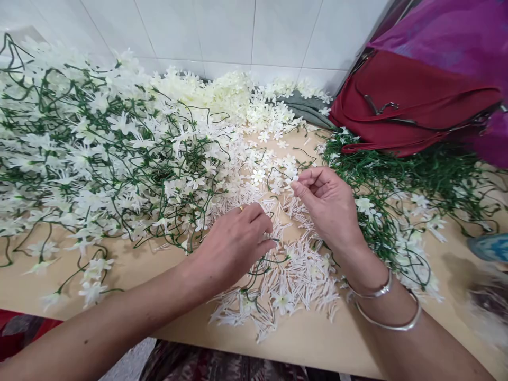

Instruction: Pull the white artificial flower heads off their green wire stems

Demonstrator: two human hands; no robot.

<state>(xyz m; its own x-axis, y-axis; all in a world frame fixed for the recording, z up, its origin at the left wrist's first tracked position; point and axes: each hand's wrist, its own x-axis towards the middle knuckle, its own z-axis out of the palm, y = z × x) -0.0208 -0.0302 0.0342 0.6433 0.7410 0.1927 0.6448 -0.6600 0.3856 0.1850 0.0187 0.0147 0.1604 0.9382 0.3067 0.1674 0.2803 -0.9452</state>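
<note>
My left hand is closed above the middle of the table, its fingers curled down. Green wire-like stems show just under its fingertips; what it pinches is hidden. My right hand is closed too, thumb and forefinger pinched at the edge of a small white artificial flower. Under and between both hands lies a loose heap of thin white stamen-like sticks. Loose white flower heads are scattered just beyond my hands.
A large pile of white flowers on green stems covers the left side. Cream flower heads are heaped along the tiled wall. To the right are bunched green stems, a red bag and a purple cloth.
</note>
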